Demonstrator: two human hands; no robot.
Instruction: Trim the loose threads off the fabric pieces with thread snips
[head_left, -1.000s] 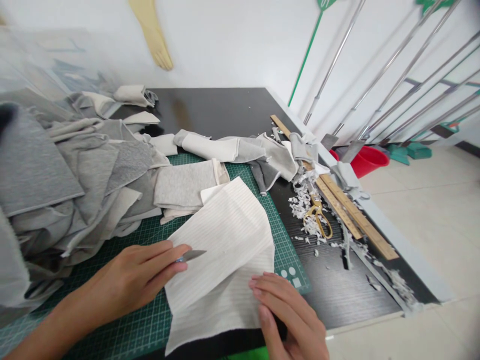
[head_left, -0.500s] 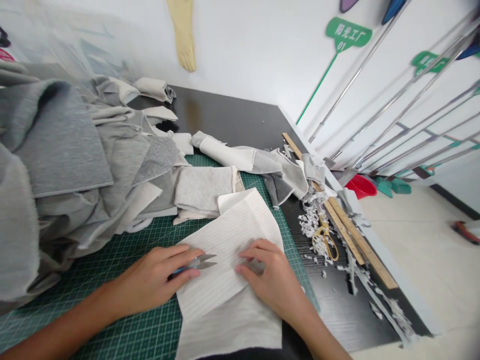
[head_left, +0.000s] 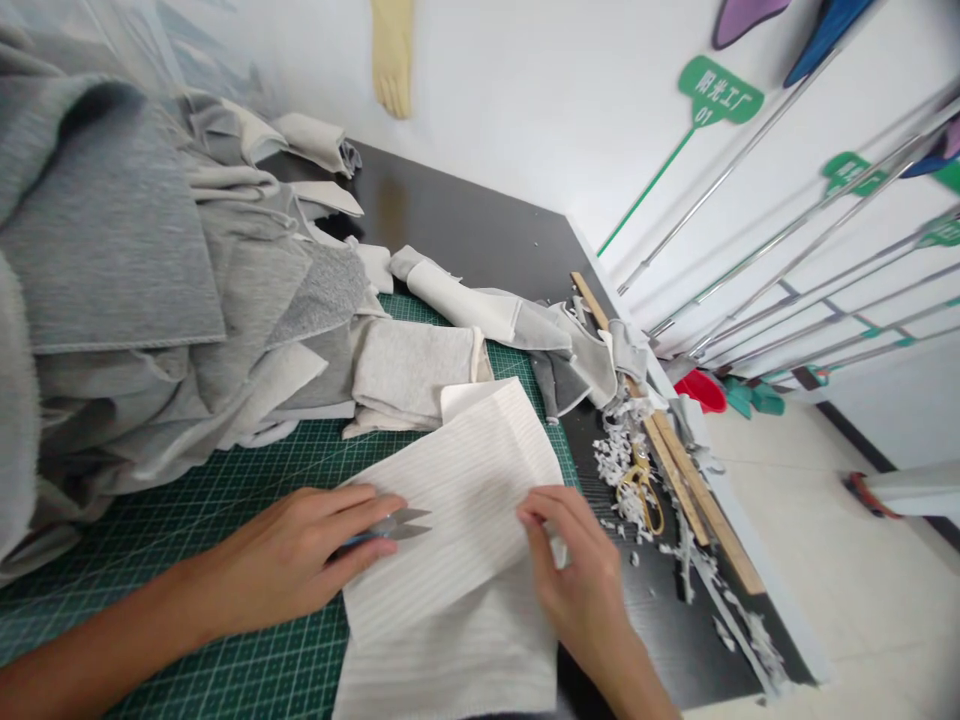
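1. Right now, your left hand [head_left: 296, 550] lies at the lower left of the frame, its grip closed around the blue-handled thread snips [head_left: 397, 525]. The snips' blades point right, and their tips lie over the left part of the white ribbed knit panel [head_left: 450, 510]. You cannot tell from this view whether the blades are pressing on the cloth.

2. Your right hand [head_left: 581, 570] sits at the lower right, with its fingers [head_left: 544, 510] at the panel's right edge. Its grip appears to pinch that edge, though the fingers hide part of the contact.

3. That panel lies folded between your hands, low and central in the frame, its long axis running from upper middle down toward you. Your right hand is nearer the fold; your left hand is nearer the snips' end of the panel.

4. Beneath it is the green cutting mat [head_left: 225, 530], on the black surface [head_left: 480, 225]. A heaped pile of grey fabric pieces [head_left: 112, 240] fills the left side.

5. Off to the right, brass-handled scissors [head_left: 641, 495] lie among white scraps [head_left: 616, 470], beside wooden rulers [head_left: 686, 495].
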